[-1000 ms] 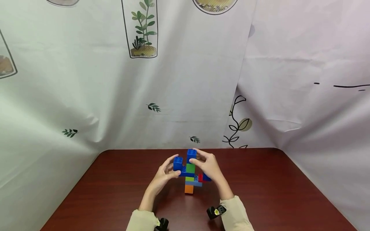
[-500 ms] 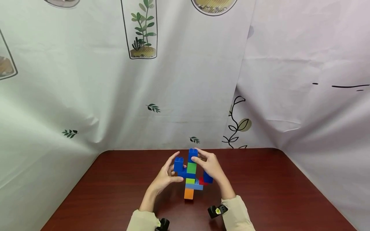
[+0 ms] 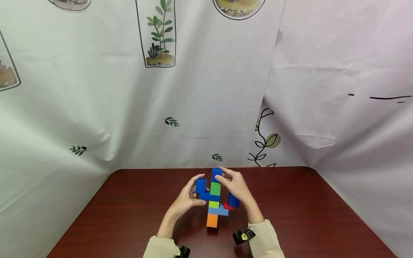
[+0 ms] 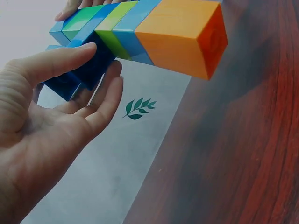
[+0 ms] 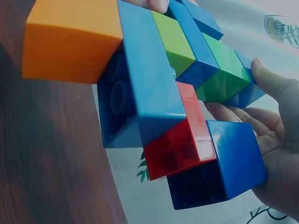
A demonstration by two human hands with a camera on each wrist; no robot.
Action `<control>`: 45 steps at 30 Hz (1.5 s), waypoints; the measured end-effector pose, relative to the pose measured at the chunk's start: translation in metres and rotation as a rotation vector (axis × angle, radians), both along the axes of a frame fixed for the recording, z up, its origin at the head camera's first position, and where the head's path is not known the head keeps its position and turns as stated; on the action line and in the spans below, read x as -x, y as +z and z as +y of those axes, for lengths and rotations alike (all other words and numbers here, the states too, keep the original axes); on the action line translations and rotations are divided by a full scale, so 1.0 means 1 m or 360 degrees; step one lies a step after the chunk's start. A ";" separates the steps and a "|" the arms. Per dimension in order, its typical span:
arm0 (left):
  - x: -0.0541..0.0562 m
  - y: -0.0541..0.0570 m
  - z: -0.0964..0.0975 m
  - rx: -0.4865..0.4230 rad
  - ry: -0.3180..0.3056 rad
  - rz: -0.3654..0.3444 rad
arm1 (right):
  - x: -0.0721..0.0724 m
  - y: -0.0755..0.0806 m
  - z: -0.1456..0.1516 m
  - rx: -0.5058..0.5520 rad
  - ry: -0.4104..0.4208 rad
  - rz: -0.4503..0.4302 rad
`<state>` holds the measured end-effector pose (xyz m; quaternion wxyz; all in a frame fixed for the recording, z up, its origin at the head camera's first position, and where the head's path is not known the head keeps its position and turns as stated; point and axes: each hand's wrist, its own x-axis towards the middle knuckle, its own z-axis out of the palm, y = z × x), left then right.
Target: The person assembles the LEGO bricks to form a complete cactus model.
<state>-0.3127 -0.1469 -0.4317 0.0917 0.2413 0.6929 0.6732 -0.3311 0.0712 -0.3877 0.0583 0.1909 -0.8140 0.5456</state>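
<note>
Both hands carry a tower of toy building bricks, whose orange bottom brick [image 3: 212, 220] shows its underside in the wrist views. Above it come a light blue brick [image 3: 218, 211], a lime brick [image 3: 213, 204], a long blue brick [image 3: 209, 197], a green brick [image 3: 215, 189] and a blue top brick [image 3: 217, 175]. My right hand [image 3: 237, 187] pinches that top brick. My left hand [image 3: 182, 203] holds the left arm of the tower, thumb [image 4: 70, 60] against the long blue brick, fingers behind. A red brick [image 5: 180, 135] and a blue brick [image 5: 238, 156] form the right arm.
A dark red-brown wooden table [image 3: 129, 215] lies below the tower. White cloth [image 3: 206, 89] with plant drawings hangs behind the table and along its sides. A small black camera [image 3: 243, 236] sits at the right sleeve.
The tower shifts slightly right and toward me, tilting a little. The left thumb drops lower along the left arm, while the right hand keeps its pinch on the top brick.
</note>
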 end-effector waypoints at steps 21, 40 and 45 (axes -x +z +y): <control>-0.002 -0.003 -0.005 0.0029 0.0096 -0.0096 | 0.004 -0.004 0.008 -0.0005 0.0174 -0.0157; 0.002 -0.011 -0.016 -0.0143 0.0268 -0.0193 | 0.002 -0.012 0.021 -0.0221 0.0512 -0.0119; 0.001 -0.012 -0.017 -0.0211 0.0336 -0.0214 | -0.007 -0.016 0.024 -0.0217 0.0488 -0.0174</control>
